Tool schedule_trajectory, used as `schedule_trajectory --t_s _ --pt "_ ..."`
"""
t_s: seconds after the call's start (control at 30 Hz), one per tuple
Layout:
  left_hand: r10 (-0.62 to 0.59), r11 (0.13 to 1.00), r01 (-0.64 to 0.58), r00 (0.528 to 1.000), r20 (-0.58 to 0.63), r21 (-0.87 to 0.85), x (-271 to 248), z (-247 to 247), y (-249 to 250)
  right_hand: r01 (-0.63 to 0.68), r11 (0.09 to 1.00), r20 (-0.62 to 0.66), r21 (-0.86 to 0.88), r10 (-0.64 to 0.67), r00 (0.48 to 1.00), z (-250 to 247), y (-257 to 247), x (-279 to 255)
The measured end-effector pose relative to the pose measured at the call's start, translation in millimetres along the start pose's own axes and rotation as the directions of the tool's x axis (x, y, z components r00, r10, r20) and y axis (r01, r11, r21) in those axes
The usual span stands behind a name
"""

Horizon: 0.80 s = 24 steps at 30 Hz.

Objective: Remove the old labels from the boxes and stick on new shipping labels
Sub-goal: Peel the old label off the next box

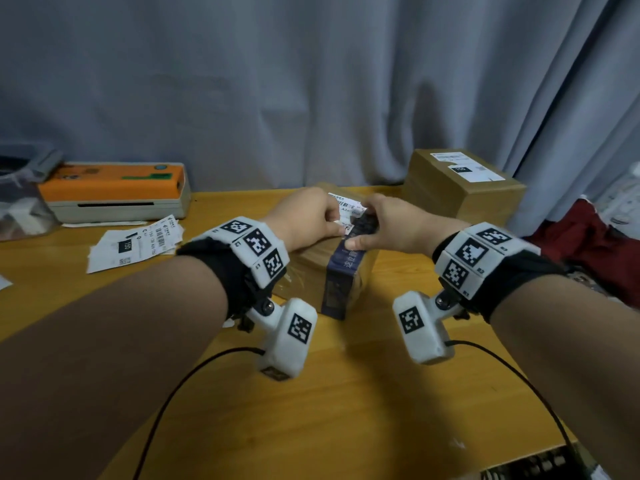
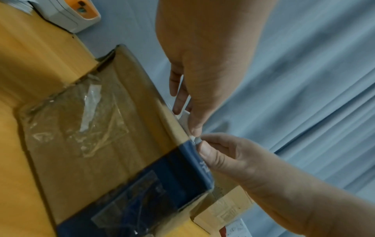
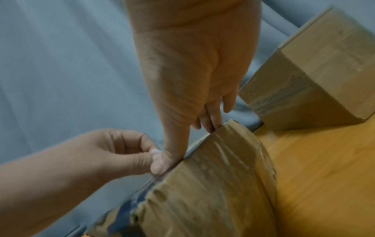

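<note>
A cardboard box point(image 1: 311, 265) wrapped with a dark blue tape band point(image 1: 341, 282) stands mid-table. Its white old label point(image 1: 346, 205) lies on the top face. My left hand point(image 1: 337, 227) pinches the label's near corner between thumb and fingers; the left wrist view shows that white edge point(image 2: 182, 117) under the thumb. My right hand point(image 1: 360, 230) grips the box's top edge, thumb point(image 3: 160, 166) on the near rim and fingers point(image 3: 211, 125) curled over the top. In the right wrist view the left hand point(image 3: 150, 154) nips a white sliver right beside that thumb.
A second cardboard box point(image 1: 464, 199) with a label point(image 1: 467, 166) stands at the back right. An orange-topped label printer point(image 1: 114, 192) sits at the back left, with loose printed labels point(image 1: 135, 244) in front of it. Red cloth point(image 1: 588, 244) lies off the table's right edge.
</note>
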<state>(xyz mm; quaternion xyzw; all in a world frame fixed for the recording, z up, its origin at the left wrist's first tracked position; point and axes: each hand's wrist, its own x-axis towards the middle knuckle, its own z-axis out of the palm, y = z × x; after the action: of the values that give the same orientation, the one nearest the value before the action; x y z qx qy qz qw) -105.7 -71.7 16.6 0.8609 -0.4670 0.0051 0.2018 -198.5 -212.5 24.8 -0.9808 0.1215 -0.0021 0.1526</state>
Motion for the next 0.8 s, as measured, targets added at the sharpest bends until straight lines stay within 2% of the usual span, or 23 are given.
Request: schedule_trajectory --t_s 0.17,0.3,0.53,0.67,0.8 --pt "-0.014 1.000 0.012 0.997 -0.075 -0.019 -6 2 -2 -0.045 0.997 0.047 -0.055 0.048 0.998 3 -3 4" --pt "-0.031 0.999 0.028 0.996 -0.088 -0.037 -8 0 -2 -0.074 0.995 0.071 -0.060 0.078 0.994 5 -1 2" --pt "-0.129 0.991 0.129 0.991 0.028 -0.028 1 -13 1 -0.088 0.994 0.126 -0.062 0.095 0.988 -1 -6 0" --pt "-0.163 0.979 0.171 0.984 0.070 -0.115 0 -18 -3 -0.087 0.995 0.140 -0.053 0.094 0.986 -4 -9 2" --pt "-0.193 0.955 0.200 0.980 0.055 -0.217 -4 -19 -6 -0.080 0.996 0.128 -0.033 0.083 0.988 -5 -10 0"
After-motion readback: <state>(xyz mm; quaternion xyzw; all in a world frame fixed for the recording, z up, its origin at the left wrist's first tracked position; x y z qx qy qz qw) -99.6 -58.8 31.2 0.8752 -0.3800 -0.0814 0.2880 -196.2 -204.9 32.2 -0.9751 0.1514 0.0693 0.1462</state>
